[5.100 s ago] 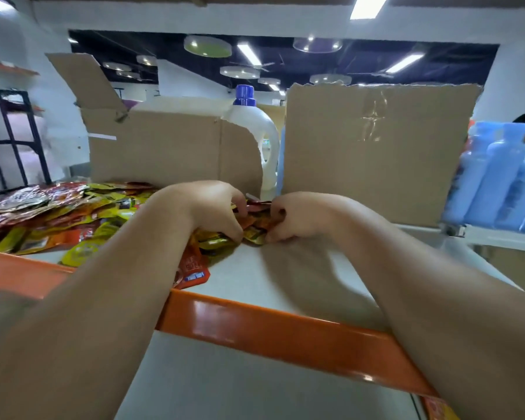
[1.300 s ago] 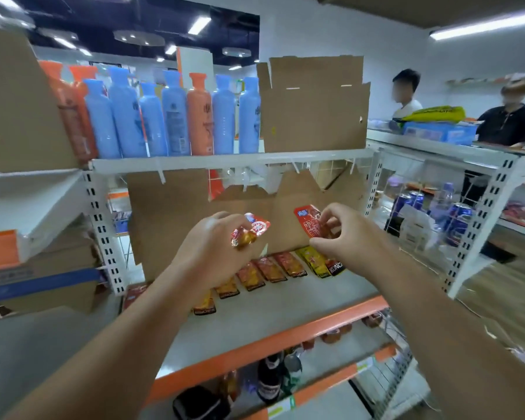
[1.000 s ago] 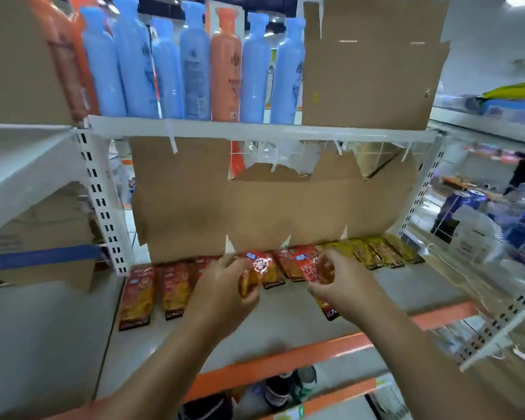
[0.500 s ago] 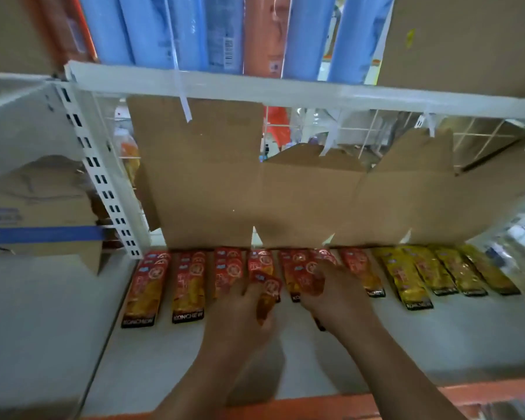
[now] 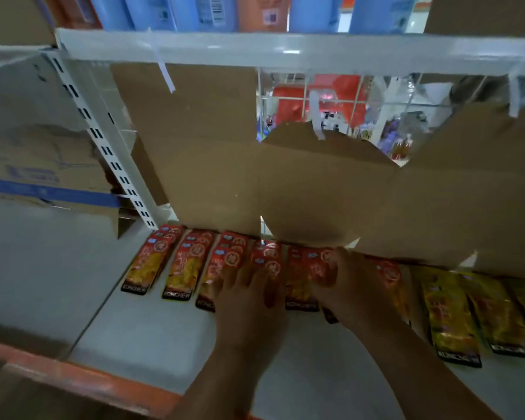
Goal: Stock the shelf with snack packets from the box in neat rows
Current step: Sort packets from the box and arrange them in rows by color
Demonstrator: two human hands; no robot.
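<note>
A row of red snack packets (image 5: 152, 262) lies flat along the back of the grey shelf (image 5: 152, 338). Several yellow packets (image 5: 449, 313) continue the row to the right. My left hand (image 5: 246, 304) rests near the middle of the red row, its fingers stretched forward and pressing on a red packet (image 5: 269, 265). My right hand (image 5: 346, 286) is just to its right, fingers curled over another red packet (image 5: 322, 268) whose dark lower end sticks out under the palm. The supply box is out of view.
A torn cardboard sheet (image 5: 225, 165) backs the shelf right behind the packets. The upper white shelf (image 5: 285, 51) carries blue and orange bottles (image 5: 315, 10). A taped cardboard box (image 5: 43, 165) stands left of the slotted upright (image 5: 103, 147). An orange lip (image 5: 82, 377) edges the shelf front.
I turned from the packet pile to this shelf, carrying a red packet in each hand. Both hands came down and forward onto the red row, and the view closed in.
</note>
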